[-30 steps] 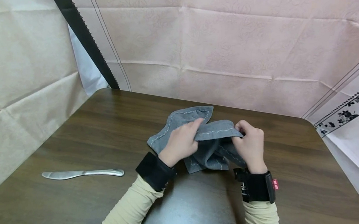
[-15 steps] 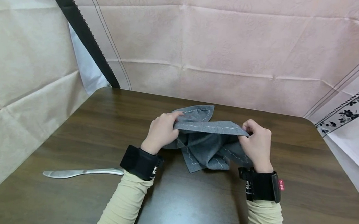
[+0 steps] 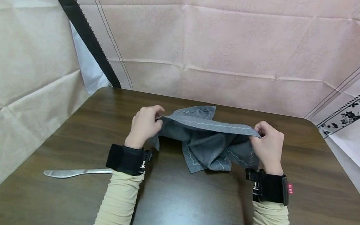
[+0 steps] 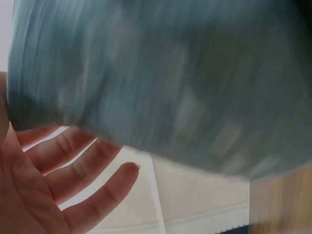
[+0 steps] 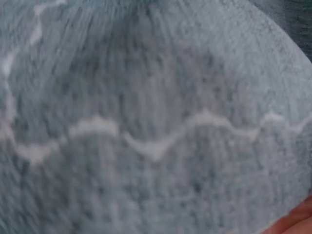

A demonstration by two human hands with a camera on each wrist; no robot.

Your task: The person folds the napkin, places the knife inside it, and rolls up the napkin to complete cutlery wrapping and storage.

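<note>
A grey-blue cloth napkin (image 3: 209, 144) with white stitching along its hem lies partly bunched near the far side of the table, its upper edge lifted and stretched between both hands. My left hand (image 3: 145, 124) pinches the left end of that edge; in the left wrist view the blurred cloth (image 4: 161, 87) hangs over the hand (image 4: 58, 175), whose other fingers are spread. At the right end, my right hand (image 3: 268, 144) pinches the opposite corner. The stitched cloth (image 5: 161, 175) fills most of the right wrist view, hiding nearly all of the right hand.
A silver table knife (image 3: 73, 172) lies on the brown wooden table (image 3: 175, 200) at the left, its handle end hidden behind the left sleeve. Pale patterned cloth (image 3: 226, 43) hangs beyond the table's far edge.
My left hand has moved well to the left along the napkin's edge, and my right hand slightly right. The edge now stretches wider between them. The left forearm has come over the knife's handle.
</note>
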